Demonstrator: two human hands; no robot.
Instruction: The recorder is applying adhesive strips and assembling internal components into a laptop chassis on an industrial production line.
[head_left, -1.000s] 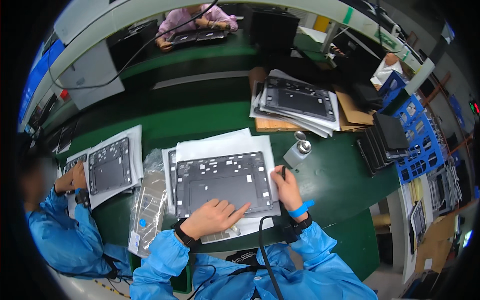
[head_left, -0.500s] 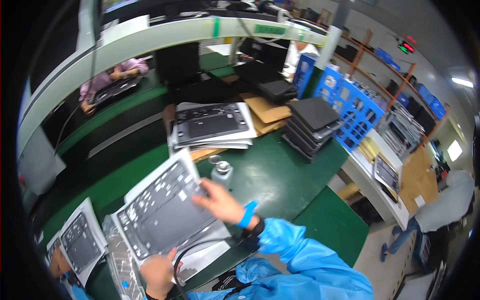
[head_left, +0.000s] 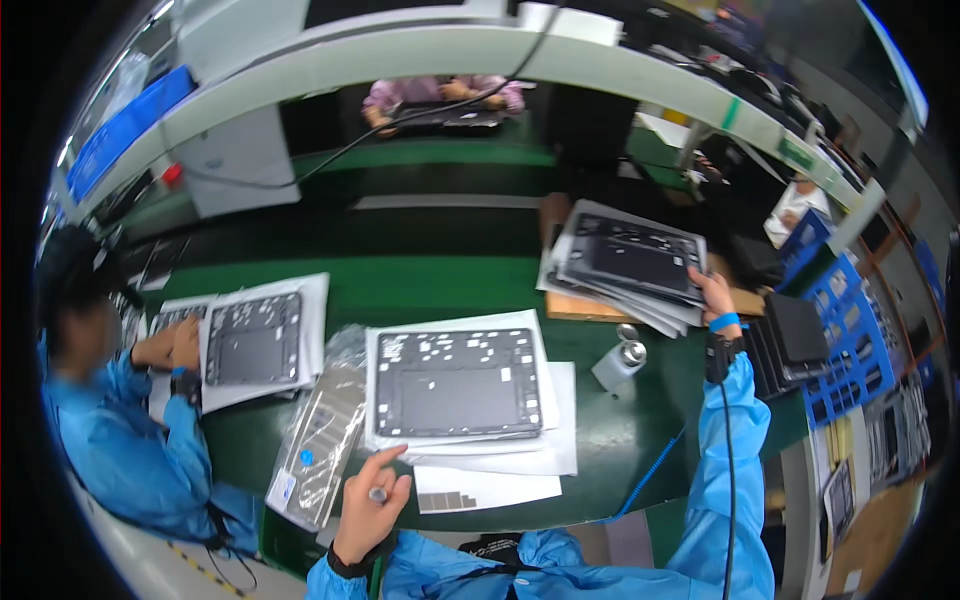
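My right hand (head_left: 712, 293) reaches to the far right, its fingers closed on the right edge of a dark tablet-like panel (head_left: 635, 258) lying on a stack of white sheets. Near the front edge, my left hand (head_left: 370, 508) is curled round a small tool with a round grey end (head_left: 378, 494); the rest of the tool is hidden. Its index finger points toward another dark panel (head_left: 460, 390), which lies flat on white paper in front of me. Small white pieces dot that panel's upper part. A printed sheet (head_left: 490, 490) lies under its near side.
A pump-top bottle (head_left: 620, 365) stands between the panels. Left lies a clear plastic bag (head_left: 320, 430) of strips. A co-worker in blue (head_left: 130, 440) works beside another panel (head_left: 255, 340). Dark blocks (head_left: 795, 340) and a blue rack (head_left: 850, 340) are right. A coiled blue cord (head_left: 650, 475) hangs nearby.
My right hand has left the near panel and now grips the panel on the far stack. The near panel lies flat on the paper. The view has turned left.
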